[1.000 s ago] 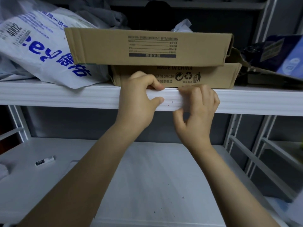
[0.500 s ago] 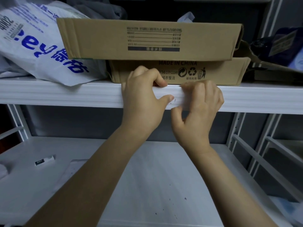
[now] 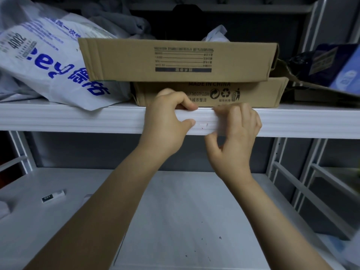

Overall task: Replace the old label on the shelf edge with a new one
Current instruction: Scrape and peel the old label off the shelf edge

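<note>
On the upper shelf, from the left, one white plastic bag (image 3: 48, 61) with blue print is slumping down to the front rim. One grey cloth (image 3: 120, 20) is bunching behind it. Two flat cardboard boxes are lying stacked, the upper box (image 3: 175, 61) overhanging the lower box (image 3: 263, 92) on the left, and one dark blue package (image 3: 335, 65) is leaning at the far right. Below, one small black-and-white tag (image 3: 53, 196) is lying near the left end of the lower shelf (image 3: 185, 211), whose middle is lying bare between the two forearms.

The white ribbed shelf edge (image 3: 78, 119) is running across the whole view, its face showing uncovered on either side of the hands. The left hand (image 3: 167, 117) is gripping it, fingers hooking over the top rim just in front of the lower box and thumb pressing the face. Just beside that thumb, a small pale patch (image 3: 203, 125) with reddish specks is showing on the strip; I cannot tell whether it is the label. The right hand (image 3: 237, 131) is curling its fingers against the face just right of the patch, thumb spreading under the lower rim. Blur is hiding whether it is pinching anything.

Against half a second ago, the left thumb is sitting further from the right fingers, baring the patch. Both hands are keeping to the same stretch of edge.
</note>
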